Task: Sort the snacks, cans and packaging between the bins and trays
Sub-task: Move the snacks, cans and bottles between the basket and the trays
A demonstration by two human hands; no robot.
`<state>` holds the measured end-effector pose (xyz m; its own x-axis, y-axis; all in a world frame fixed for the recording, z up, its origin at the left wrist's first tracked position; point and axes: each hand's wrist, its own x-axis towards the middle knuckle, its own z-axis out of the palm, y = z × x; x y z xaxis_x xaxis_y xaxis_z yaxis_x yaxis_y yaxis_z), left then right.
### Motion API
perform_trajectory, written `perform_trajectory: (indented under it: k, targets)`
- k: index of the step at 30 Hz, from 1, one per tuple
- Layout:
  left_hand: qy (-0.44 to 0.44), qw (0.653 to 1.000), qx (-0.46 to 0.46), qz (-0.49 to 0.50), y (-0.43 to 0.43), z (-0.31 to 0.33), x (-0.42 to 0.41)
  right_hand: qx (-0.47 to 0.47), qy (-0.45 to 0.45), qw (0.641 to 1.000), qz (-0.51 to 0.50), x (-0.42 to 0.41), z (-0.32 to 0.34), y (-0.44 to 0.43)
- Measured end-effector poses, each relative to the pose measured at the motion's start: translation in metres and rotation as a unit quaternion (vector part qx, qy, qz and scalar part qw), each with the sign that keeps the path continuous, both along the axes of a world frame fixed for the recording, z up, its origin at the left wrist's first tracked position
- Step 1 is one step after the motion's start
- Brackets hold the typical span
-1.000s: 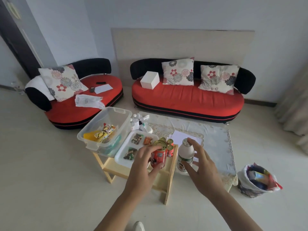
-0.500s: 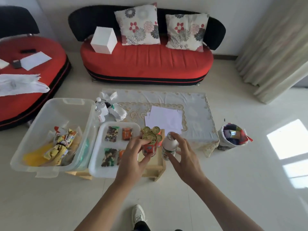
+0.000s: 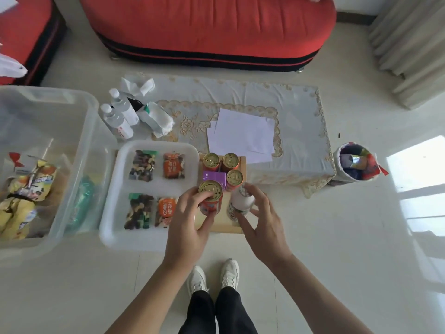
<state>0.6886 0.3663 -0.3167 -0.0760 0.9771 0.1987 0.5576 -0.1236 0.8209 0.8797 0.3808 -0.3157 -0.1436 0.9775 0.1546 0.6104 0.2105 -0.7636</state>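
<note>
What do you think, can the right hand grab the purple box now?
Probably not yet. The right hand is holding the white bottle, and the purple box sits hemmed in by gold-lidded cans, with the red can in the left hand in front.

The view has tipped down from the sofa (image 3: 207, 27) to look almost straight onto the wooden stool (image 3: 224, 225), bringing the person's white shoes (image 3: 197, 279) into sight. The right hand (image 3: 262, 227), fingers earlier on the cap, now curls lower around the white bottle (image 3: 242, 201).
</note>
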Motion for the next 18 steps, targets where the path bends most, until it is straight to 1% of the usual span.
perform_trajectory:
  k: [2, 5, 9, 14, 18]
  targets:
    - [-0.014, 1.000, -0.009, 0.001, 0.004, -0.026, 0.004, -0.008, 0.009, 1.000, -0.007, 0.002, -0.023, 0.004]
    - [-0.013, 1.000, -0.015, -0.004, 0.006, -0.060, 0.009, 0.005, 0.021, 1.000, -0.001, 0.005, -0.052, 0.010]
    - [-0.008, 1.000, -0.020, -0.001, 0.003, -0.090, 0.012, 0.016, 0.021, 1.000, 0.009, 0.005, -0.080, 0.013]
    - [-0.020, 1.000, -0.007, 0.016, 0.002, -0.113, 0.012, 0.033, -0.003, 0.998, 0.044, 0.005, -0.104, 0.012]
    - [-0.011, 1.000, -0.001, 0.027, 0.005, -0.120, 0.016, 0.061, -0.024, 0.995, 0.070, 0.007, -0.118, 0.014]
